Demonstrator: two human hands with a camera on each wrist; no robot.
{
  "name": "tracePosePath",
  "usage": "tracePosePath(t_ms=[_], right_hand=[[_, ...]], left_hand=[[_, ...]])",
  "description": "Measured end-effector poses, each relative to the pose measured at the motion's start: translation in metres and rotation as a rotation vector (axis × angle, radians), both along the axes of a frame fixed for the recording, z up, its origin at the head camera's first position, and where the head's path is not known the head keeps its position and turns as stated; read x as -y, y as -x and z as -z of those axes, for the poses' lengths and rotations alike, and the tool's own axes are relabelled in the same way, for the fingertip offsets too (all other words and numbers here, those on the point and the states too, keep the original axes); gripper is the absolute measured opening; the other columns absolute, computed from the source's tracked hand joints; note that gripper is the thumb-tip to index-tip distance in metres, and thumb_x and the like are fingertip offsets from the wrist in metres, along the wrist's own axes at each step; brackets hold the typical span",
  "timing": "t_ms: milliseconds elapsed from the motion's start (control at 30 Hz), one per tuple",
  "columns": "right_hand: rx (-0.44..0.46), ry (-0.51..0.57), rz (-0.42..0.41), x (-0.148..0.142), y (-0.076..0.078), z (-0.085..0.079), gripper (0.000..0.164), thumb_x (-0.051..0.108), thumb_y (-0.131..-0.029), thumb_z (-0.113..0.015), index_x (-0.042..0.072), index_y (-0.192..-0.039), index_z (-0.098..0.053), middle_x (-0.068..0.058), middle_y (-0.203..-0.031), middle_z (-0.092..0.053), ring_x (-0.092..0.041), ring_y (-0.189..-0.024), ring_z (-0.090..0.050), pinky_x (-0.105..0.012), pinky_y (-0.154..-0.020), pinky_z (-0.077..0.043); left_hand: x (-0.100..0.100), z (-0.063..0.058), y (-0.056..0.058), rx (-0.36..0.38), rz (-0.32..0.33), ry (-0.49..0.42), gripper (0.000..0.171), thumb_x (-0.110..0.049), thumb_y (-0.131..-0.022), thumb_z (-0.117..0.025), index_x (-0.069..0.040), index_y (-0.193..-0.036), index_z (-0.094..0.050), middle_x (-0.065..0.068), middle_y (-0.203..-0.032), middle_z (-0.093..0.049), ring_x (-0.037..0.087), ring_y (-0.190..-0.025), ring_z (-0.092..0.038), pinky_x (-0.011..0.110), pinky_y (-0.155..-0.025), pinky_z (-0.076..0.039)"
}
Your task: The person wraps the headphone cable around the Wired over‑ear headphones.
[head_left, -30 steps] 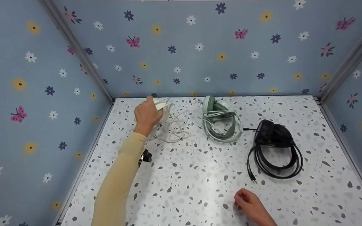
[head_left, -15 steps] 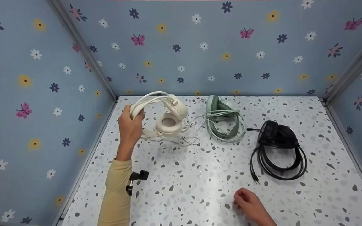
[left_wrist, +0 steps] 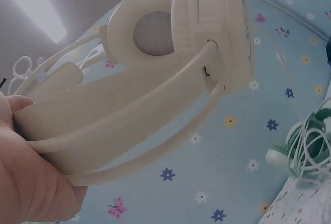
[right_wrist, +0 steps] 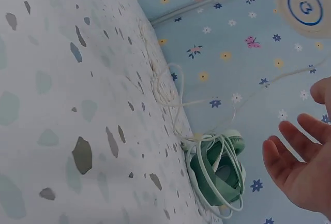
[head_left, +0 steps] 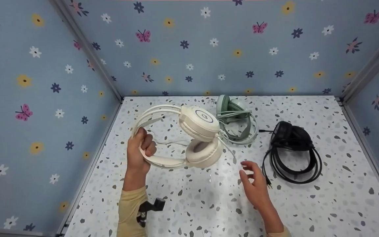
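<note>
Cream-white over-ear headphones (head_left: 206, 123) are held up above the table by my left hand (head_left: 139, 153), whose fingers curl round the headband. Their ear cups point to the right, and a thin white cable trails from them. In the left wrist view the headband (left_wrist: 119, 105) fills the middle, with the thumb side of the hand (left_wrist: 31, 177) gripping its end. My right hand (head_left: 255, 184) hovers over the table right of the ear cups, fingers loosely bent and apart, holding nothing. The right wrist view shows that hand (right_wrist: 305, 157) clear of the white headphones.
Green headphones (head_left: 223, 107) with a bundled cable lie at the back of the speckled table (head_left: 189, 204). To their right rest black headphones (head_left: 291, 138) with a coiled cable and a microphone. Blue flowered panels (head_left: 189, 49) enclose the back and sides.
My left hand has lifted the white headphones off the table and brought them nearer and to the right. My right hand has risen from the front and moved forward, its fingers spreading.
</note>
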State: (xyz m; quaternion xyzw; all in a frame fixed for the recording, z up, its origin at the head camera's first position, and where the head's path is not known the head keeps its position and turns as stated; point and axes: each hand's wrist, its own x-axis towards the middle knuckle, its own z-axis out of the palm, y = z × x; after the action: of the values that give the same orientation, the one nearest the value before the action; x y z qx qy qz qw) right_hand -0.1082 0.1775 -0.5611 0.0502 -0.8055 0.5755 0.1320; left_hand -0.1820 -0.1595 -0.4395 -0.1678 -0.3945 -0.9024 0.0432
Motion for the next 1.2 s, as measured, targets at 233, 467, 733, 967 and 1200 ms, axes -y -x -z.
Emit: tracePosePath(t_ms=[233, 467, 733, 967, 1200], right_hand=[[-0.115, 0.066, -0.082, 0.018, 0.017, -0.039, 0.07, -0.005, -0.092, -0.058, -0.009, -0.148, -0.017, -0.025, -0.152, -0.022, -0.038, -0.137, -0.025, -0.054, -0.104, -0.024], [-0.308, 0.222, -0.235, 0.024, 0.047, -0.053, 0.018, -0.005, -0.103, -0.037, -0.012, -0.112, -0.052, -0.022, -0.09, -0.06, -0.023, -0.084, -0.062, -0.035, -0.081, -0.048], [-0.157, 0.72, -0.553, 0.004, 0.059, -0.03, 0.042, 0.044, -0.098, -0.048, 0.004, -0.086, -0.051, -0.005, -0.051, -0.031, -0.016, -0.038, -0.022, -0.032, -0.035, -0.021], [-0.115, 0.523, -0.047, 0.001, 0.055, -0.035, 0.027, 0.018, -0.103, -0.051, -0.004, -0.088, -0.055, -0.003, -0.054, -0.037, -0.01, -0.043, -0.031, -0.024, -0.039, -0.026], [-0.046, 0.08, 0.047, 0.028, 0.043, -0.052, 0.022, 0.023, -0.102, -0.053, 0.006, -0.092, -0.064, 0.002, -0.056, -0.044, -0.009, -0.045, -0.038, -0.024, -0.042, -0.032]], left_hand=[[-0.031, 0.01, -0.013, 0.236, 0.263, -0.291, 0.037, -0.03, -0.107, -0.029, -0.012, -0.076, -0.04, -0.004, -0.057, -0.018, 0.005, -0.041, -0.027, 0.018, -0.037, -0.033], [-0.06, 0.021, -0.019, 0.431, 0.476, -0.488, 0.04, -0.039, -0.105, -0.035, -0.015, -0.073, -0.038, -0.009, -0.057, -0.019, 0.001, -0.042, -0.027, 0.017, -0.039, -0.031], [-0.09, 0.022, -0.03, 0.535, 0.754, -0.825, 0.043, -0.042, -0.104, -0.028, -0.008, -0.082, -0.039, -0.008, -0.062, -0.026, 0.003, -0.045, -0.031, 0.021, -0.049, -0.043], [-0.106, 0.018, -0.039, 0.652, 0.625, -0.873, 0.031, -0.036, -0.105, -0.032, -0.006, -0.1, -0.036, -0.001, -0.063, -0.044, 0.016, -0.045, -0.05, 0.036, -0.057, -0.05], [-0.126, 0.021, -0.034, 0.712, 0.436, -0.853, 0.034, -0.037, -0.104, -0.033, -0.007, -0.088, -0.039, -0.003, -0.06, -0.039, 0.011, -0.043, -0.045, 0.034, -0.052, -0.047]])
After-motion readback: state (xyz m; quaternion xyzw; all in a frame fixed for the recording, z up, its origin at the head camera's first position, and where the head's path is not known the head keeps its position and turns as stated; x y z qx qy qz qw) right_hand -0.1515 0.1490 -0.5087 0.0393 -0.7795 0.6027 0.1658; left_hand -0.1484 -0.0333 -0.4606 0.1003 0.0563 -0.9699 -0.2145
